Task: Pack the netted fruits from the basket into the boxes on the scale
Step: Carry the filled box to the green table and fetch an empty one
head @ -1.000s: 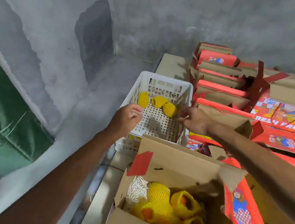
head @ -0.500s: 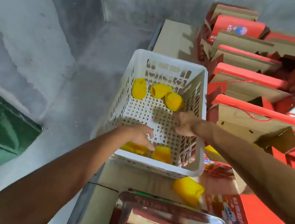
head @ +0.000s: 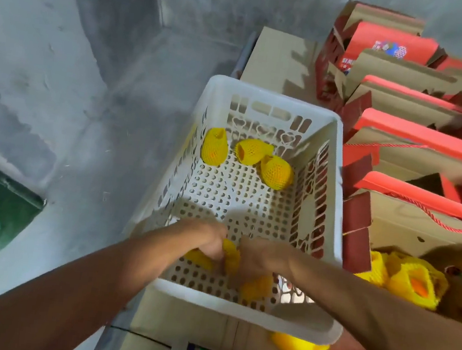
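I'm at the picking step: both hands are down at the near end of the white perforated plastic basket (head: 264,106). My left hand (head: 209,243) and right hand (head: 257,258) curl their fingers round yellow foam-netted fruits (head: 230,254); three more lie at the far end. Next I'd lift them out and carry them near, to the box on the scale. Red-and-brown cardboard boxes (head: 420,137) stand right, grey concrete wall (head: 77,68) left.

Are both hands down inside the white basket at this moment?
Yes: the left hand and right hand are both inside the white basket, closing on netted fruits near its front wall.
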{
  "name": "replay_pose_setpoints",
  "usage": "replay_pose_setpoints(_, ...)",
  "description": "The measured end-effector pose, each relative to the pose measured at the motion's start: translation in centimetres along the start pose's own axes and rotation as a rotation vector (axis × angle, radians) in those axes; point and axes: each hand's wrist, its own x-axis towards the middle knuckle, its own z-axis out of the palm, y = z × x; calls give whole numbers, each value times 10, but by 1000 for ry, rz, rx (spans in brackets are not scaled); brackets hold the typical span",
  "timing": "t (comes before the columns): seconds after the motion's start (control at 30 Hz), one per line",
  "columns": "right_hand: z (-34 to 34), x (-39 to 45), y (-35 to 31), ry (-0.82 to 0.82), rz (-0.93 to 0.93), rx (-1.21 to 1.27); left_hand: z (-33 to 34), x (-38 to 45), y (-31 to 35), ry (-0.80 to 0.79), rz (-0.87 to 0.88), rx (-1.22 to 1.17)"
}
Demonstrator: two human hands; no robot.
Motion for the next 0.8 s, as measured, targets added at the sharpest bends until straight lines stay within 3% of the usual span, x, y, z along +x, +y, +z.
replay_pose_setpoints(0.17, -73, 21, 26, 375, 100, -299, -42, 13, -17, 290, -54, -25)
replay_pose_setpoints(0.33, -103, 53, 46, 498, 80, -247, -83, 32, -16, 531, -78, 450)
replay_pose_setpoints(0.43, -98, 71, 50, 726, 11, -473, -105, 55, -10, 573, -53, 564)
replay_pose_setpoints(0.5, -101, 81, 55, 704, 67, -475, -118, 70, -8, 546, -47, 593)
replay_pose_setpoints(0.67, -119, 94, 68, 424, 202, 80, -133, 101, -24, 413, -165, 517)
replay_pose_setpoints(0.73, -127, 96, 72, 403, 198, 77, -139, 104, -29, 379, -186, 482)
replay_pose_setpoints(0.8, -133, 97, 72, 402, 167, -78, -143, 105, -27, 352, -200, 461)
